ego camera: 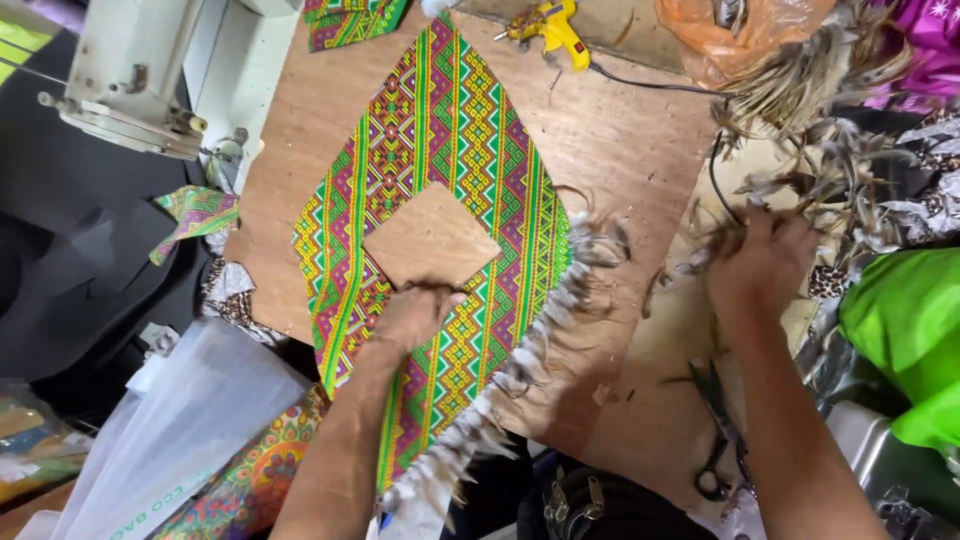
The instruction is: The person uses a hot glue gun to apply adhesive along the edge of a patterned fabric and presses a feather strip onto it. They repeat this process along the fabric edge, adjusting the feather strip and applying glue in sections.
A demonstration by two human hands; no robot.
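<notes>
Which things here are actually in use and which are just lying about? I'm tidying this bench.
In use: patterned fabric piece under the left hand; feather trim along its right edge; loose feathers that the right hand reaches into.

Lying about: yellow glue gun, scissors, sewing machine, fabric scrap, plastic bag, orange bag.

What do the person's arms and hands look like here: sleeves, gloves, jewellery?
Both forearms show bare up to the frame edge: no sleeves in view. Left hand and right hand have no gloves. No watch, bracelet or ring is visible; the fingers are too blurred to be sure.
</notes>
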